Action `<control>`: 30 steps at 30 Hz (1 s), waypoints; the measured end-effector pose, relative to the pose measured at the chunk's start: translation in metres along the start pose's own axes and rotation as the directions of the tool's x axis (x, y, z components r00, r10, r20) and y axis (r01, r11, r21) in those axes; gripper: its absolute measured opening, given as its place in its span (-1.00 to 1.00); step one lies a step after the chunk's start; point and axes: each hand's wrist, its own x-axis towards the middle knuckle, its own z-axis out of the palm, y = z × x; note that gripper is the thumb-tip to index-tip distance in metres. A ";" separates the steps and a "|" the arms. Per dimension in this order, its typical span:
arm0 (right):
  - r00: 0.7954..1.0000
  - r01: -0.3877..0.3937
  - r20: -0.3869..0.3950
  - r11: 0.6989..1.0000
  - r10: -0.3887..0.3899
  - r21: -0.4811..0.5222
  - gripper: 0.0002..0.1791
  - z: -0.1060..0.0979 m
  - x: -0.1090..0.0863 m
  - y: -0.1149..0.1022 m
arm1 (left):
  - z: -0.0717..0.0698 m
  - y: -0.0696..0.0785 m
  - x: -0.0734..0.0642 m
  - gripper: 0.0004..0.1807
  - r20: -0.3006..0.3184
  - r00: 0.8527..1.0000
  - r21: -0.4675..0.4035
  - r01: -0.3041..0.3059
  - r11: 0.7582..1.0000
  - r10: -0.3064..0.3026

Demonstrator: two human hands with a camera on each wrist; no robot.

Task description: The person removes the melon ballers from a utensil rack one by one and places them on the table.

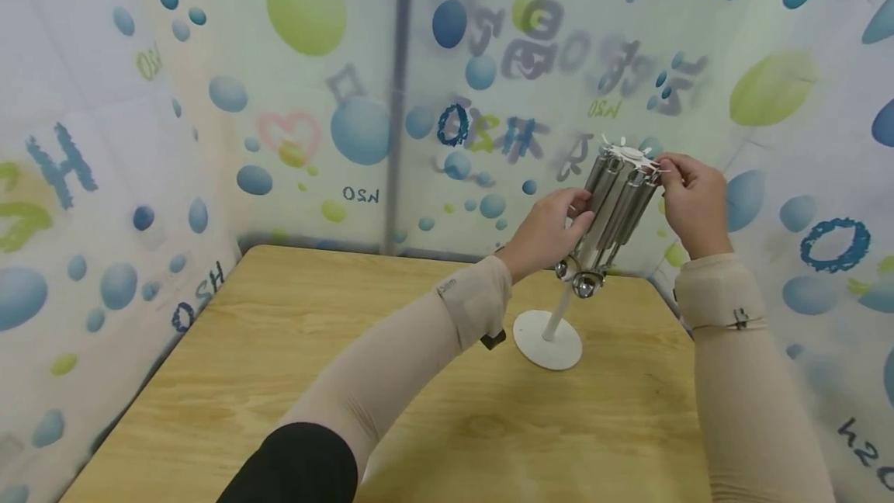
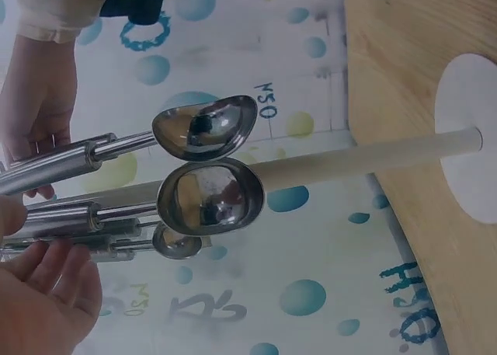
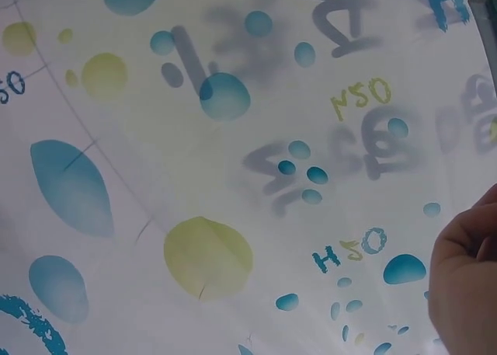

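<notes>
A white stand [image 1: 548, 339] with a round base and a hooked top holds several metal utensils by their thick handles. In the left wrist view two ice cream scoops [image 2: 206, 128] with deep oval bowls show, along with a smaller round-bowled utensil [image 2: 178, 241]. My left hand [image 1: 548, 230] has thumb and fingers about a handle on the left side of the cluster; its fingertips are partly hidden. With thumb and index finger, my right hand [image 1: 694, 196] pinches the top end of a scoop's handle beside the hooks. Only part of that hand [image 3: 468, 281] appears in the right wrist view.
The stand is on a wooden table [image 1: 447, 425], towards its far right. Patterned sheets [image 1: 321, 200] with bubbles and letters enclose the table at the back and both sides.
</notes>
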 end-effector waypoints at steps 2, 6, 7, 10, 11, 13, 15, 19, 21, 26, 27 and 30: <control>1.000 0.000 -0.006 1.000 0.000 0.002 -0.60 0.001 0.000 0.001 | 0.001 0.001 0.001 -0.58 -0.008 1.000 -0.025 0.014 1.000 -0.014; 1.000 0.004 -0.025 1.000 -0.004 0.010 -0.62 0.002 0.000 0.001 | 0.004 0.004 0.003 -0.57 -0.005 0.999 -0.094 0.035 0.995 -0.035; 1.000 0.003 -0.028 1.000 -0.002 0.012 -0.63 0.002 0.000 0.001 | 0.005 0.004 0.004 -0.57 -0.002 0.999 -0.109 0.044 0.993 -0.044; 1.000 0.004 -0.031 1.000 -0.004 0.005 -0.63 0.002 -0.001 0.000 | 0.007 0.005 0.005 -0.56 0.012 0.997 -0.148 0.081 0.986 -0.081; 0.999 0.004 -0.032 1.000 -0.004 0.008 -0.62 0.002 -0.001 -0.001 | 0.008 0.006 0.005 -0.55 0.015 0.996 -0.157 0.093 0.983 -0.092; 0.999 0.008 -0.034 1.000 -0.008 0.003 -0.62 0.003 -0.002 -0.002 | 0.008 0.007 0.006 -0.54 0.018 0.994 -0.171 0.111 0.979 -0.109; 0.999 0.010 -0.031 1.000 -0.010 -0.002 -0.61 0.003 -0.002 -0.002 | 0.008 0.008 0.005 -0.53 0.017 0.992 -0.181 0.123 0.976 -0.122; 1.000 0.010 -0.020 1.000 -0.010 -0.006 -0.58 0.004 -0.001 0.000 | 0.006 0.007 0.005 -0.51 0.017 0.992 -0.203 0.130 0.971 -0.129; 1.000 0.006 -0.015 1.000 -0.006 0.000 -0.57 0.004 -0.001 0.000 | 0.006 0.006 0.005 -0.49 0.018 0.992 -0.202 0.126 0.971 -0.125; 1.000 -0.012 0.001 1.000 0.012 0.019 -0.56 0.004 -0.002 -0.001 | 0.005 0.005 0.005 -0.50 0.005 0.993 -0.195 0.119 0.974 -0.120; 1.000 -0.013 0.003 1.000 0.013 0.016 -0.56 0.004 -0.003 -0.002 | 0.005 0.005 0.004 -0.51 -0.001 0.993 -0.194 0.117 0.974 -0.120; 1.000 -0.017 0.003 1.000 0.017 0.003 -0.56 0.003 -0.004 -0.003 | 0.004 0.004 0.004 -0.52 -0.014 0.994 -0.191 0.107 0.976 -0.111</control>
